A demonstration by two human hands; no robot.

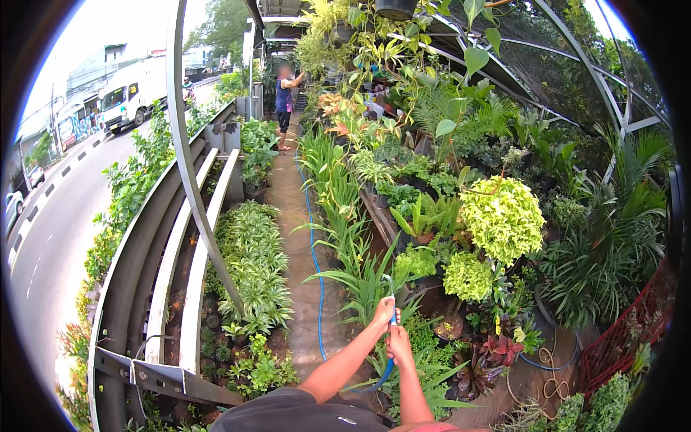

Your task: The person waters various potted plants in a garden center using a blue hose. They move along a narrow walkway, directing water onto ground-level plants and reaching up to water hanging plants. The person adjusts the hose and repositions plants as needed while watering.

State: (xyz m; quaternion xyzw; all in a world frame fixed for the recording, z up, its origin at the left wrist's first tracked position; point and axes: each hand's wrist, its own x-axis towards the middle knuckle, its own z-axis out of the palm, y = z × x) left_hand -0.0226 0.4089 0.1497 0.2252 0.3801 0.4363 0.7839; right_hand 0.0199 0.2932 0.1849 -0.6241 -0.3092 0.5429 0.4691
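Observation:
My left hand (385,313) is closed round the upper end of a blue hose (390,368), close to its tip. Just below it, my right hand (398,344) grips the same hose. Water (386,277) shows at the hose's tip, over long strap-shaped green leaves (359,281). From my hands the hose bends down and left past my dark clothing. A blue hose also runs up the narrow path (291,227), towards a person standing at its far end with an arm raised to hanging plants.
A steel guardrail (156,210) and a leaning metal pole (200,205) stand left, with a road and a truck (135,92) beyond. Potted plants crowd the right, near a clipped yellow-green shrub (502,218). A beige hose (550,378) lies coiled beside red netting (621,335).

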